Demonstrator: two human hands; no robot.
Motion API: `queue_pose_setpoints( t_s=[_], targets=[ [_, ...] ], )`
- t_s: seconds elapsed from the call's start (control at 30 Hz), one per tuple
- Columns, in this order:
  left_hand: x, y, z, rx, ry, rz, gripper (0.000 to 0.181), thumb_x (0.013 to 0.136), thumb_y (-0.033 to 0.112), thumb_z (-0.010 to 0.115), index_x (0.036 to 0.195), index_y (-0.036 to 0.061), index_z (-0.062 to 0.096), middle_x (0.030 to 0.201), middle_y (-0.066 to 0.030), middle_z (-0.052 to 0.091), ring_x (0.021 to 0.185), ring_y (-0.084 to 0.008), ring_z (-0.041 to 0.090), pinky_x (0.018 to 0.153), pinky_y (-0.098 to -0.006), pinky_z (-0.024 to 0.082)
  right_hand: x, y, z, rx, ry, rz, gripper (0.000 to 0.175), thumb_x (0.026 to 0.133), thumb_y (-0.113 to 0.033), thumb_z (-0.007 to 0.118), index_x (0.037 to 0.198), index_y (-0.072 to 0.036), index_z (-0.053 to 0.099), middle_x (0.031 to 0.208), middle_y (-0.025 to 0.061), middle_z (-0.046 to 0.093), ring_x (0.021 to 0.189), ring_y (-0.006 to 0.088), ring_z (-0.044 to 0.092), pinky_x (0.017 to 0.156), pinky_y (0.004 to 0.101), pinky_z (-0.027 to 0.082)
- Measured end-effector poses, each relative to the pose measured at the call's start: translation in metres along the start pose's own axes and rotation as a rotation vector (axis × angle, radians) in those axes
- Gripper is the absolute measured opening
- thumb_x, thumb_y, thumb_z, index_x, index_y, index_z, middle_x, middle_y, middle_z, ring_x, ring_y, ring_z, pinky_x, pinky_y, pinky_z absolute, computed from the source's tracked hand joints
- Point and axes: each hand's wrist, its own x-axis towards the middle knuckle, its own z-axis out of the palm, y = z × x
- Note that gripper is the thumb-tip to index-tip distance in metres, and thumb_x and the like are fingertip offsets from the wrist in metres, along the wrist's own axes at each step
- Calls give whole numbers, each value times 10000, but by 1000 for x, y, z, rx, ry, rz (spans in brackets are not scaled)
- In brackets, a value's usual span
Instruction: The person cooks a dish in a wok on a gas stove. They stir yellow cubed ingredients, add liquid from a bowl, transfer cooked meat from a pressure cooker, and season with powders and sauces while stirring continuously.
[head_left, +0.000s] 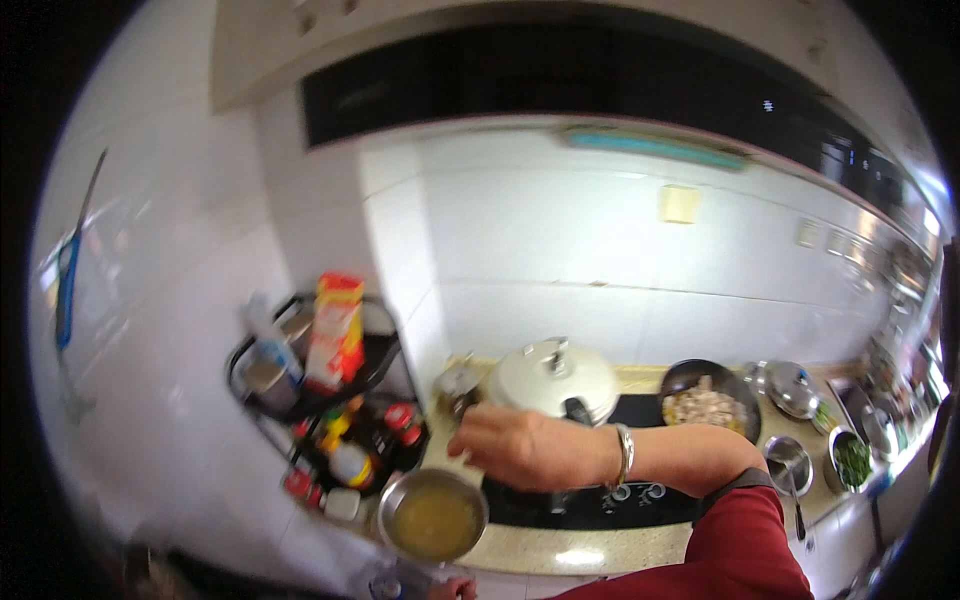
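My right hand (514, 448) reaches leftward across the hob, with a silver bangle at its wrist and a red sleeve above the elbow. Its fingers curl downward and are blurred, so whether they hold anything cannot be told. Just below and left of it is a round steel bowl (384, 517) containing yellowish liquid (433, 521). Only a small part of my left hand (454, 589) shows at the bottom edge, below the bowl; its grip is hidden. Behind my right hand stands a pale lidded pot (555, 375) with a dark handle (577, 411).
A dark wok (694, 367) with pale pieces of food stands right on the black hob (600, 517). Seasoning bottles (351, 461) and a red-yellow packet (336, 334) fill a rack at left. Farther right are a steel bowl with a utensil (787, 457) and chopped greens (853, 461).
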Motion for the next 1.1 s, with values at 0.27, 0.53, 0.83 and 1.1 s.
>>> queue_pose_setpoints(
  t_s=[0.27, 0.53, 0.83, 1.1],
  targets=[
    [30, 88, 3, 33, 387, 603, 104, 931, 155, 657, 981, 65, 672, 834, -161, 648, 767, -353, 616, 693, -463, 483, -97, -91, -120, -411, 267, -106, 450, 831, 68, 592, 1282, 73, 590, 986, 144, 618, 859, 206, 619, 646, 290, 576],
    [16, 228, 48, 19, 795, 900, 53, 928, 73, 641, 896, 32, 648, 738, -113, 605, 676, -297, 568, 669, -436, 460, -284, -177, -316, -754, 986, -39, 206, 954, 104, 505, 1113, 38, 618, 1053, 103, 675, 964, 165, 641, 807, 288, 516],
    [-17, 394, 117, 398, 909, 1157, 193, 883, -10, 713, 1036, 63, 619, 922, -96, 586, 802, -274, 569, 737, -431, 442, -478, -199, -573, -335, 1389, 396, 266, 1013, -122, 551, 1250, -33, 630, 1036, 60, 696, 945, 142, 653, 817, 276, 501],
    [-7, 477, 139, 290, 892, 1426, 138, 918, -12, 666, 1047, 35, 678, 945, -99, 659, 795, -244, 619, 755, -411, 441, -525, -154, -669, -341, 1252, 494, 442, 1007, -153, 575, 1415, 1, 502, 1246, 106, 634, 1106, 202, 628, 924, 338, 507]
  ],
)
